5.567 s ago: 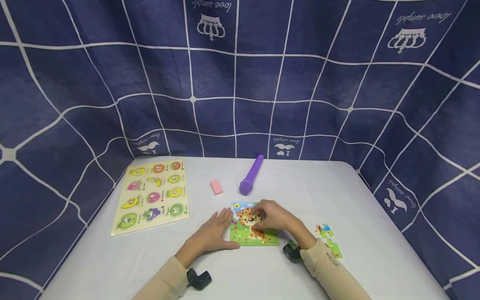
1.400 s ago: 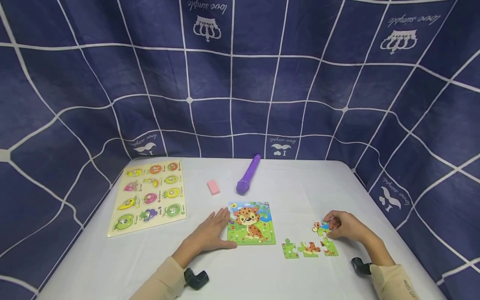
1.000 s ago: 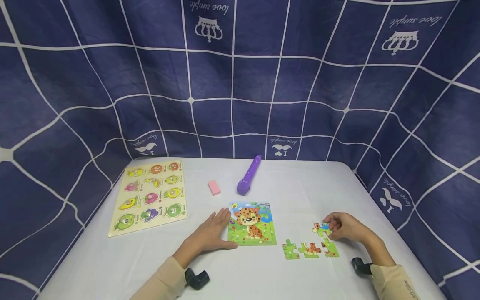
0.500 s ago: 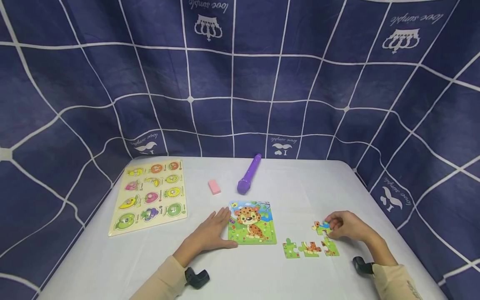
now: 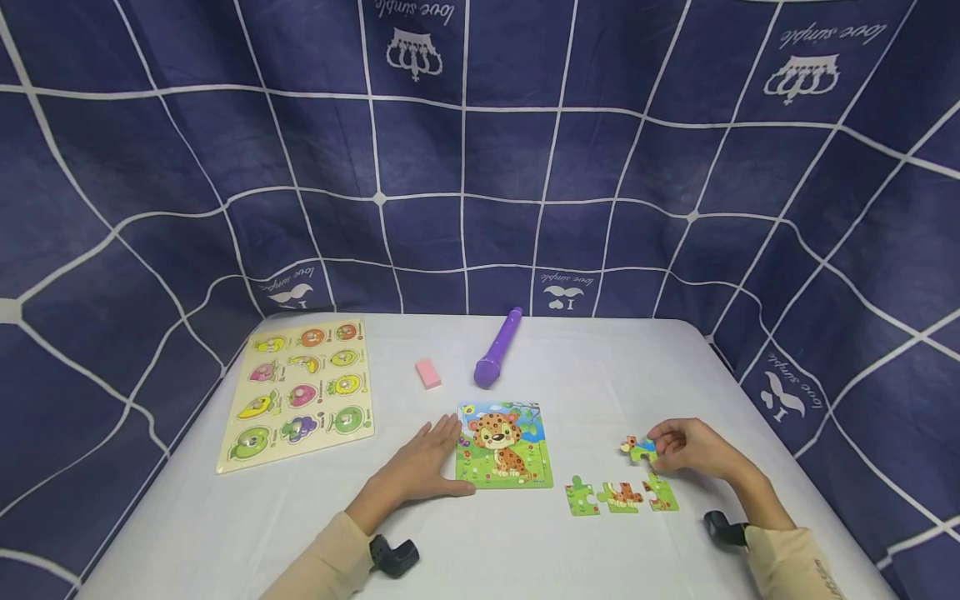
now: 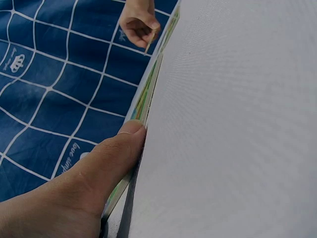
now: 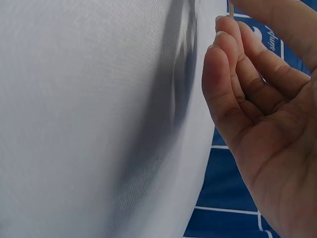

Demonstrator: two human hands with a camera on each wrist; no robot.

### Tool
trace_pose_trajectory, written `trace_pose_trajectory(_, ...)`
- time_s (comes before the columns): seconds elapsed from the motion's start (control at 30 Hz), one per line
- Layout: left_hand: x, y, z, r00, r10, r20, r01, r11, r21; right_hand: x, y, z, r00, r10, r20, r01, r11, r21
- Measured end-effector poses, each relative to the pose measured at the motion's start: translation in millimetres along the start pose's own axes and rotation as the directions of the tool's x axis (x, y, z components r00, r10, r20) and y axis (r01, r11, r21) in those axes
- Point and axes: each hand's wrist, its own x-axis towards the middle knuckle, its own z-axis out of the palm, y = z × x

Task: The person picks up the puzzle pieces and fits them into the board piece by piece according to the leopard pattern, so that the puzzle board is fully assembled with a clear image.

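My right hand (image 5: 693, 446) pinches a jigsaw piece (image 5: 639, 448) with blue, green and orange-brown print between thumb and fingers. In the left wrist view that piece (image 6: 150, 41) is seen edge-on, tilted. Nearest to it on the table lie three more jigsaw pieces: a green one (image 5: 581, 497), one with spotted brown legs (image 5: 621, 497) and a green one with some brown (image 5: 662, 495). My left hand (image 5: 420, 465) lies with fingers extended along the left edge of a leopard jigsaw puzzle (image 5: 510, 467), its thumb at the lower left corner.
On the left of the white table (image 5: 480, 550) lies a wooden fruit puzzle board (image 5: 326, 400). Behind the leopard puzzle are a pink block (image 5: 428, 374) and a purple toy microphone (image 5: 498, 350). A blue checked curtain (image 5: 420, 233) surrounds the table's back and sides.
My right hand went from over the leopard puzzle to the loose pieces at right. In the last half second it has raised one piece slightly, apart from the piece below. My left hand stays put.
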Motion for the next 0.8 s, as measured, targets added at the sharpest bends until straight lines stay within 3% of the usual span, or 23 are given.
trace_pose_trajectory(0.23, 1.1, -1.9, 2.3, 1.0, -0.002, 0.001, 0.002, 1.0, 0.005, 0.2, -1.4, 1.7, 1.0, -0.002, 0.001, 0.002, 1.0, 0.029)
trace_pose_trajectory(0.8, -0.1, 0.4, 0.0, 1.0, -0.002, -0.001, 0.002, 1.0, 0.006, 8.3, -8.8, 8.9, 0.999, 0.033, -0.023, -0.034, 0.999, -0.04)
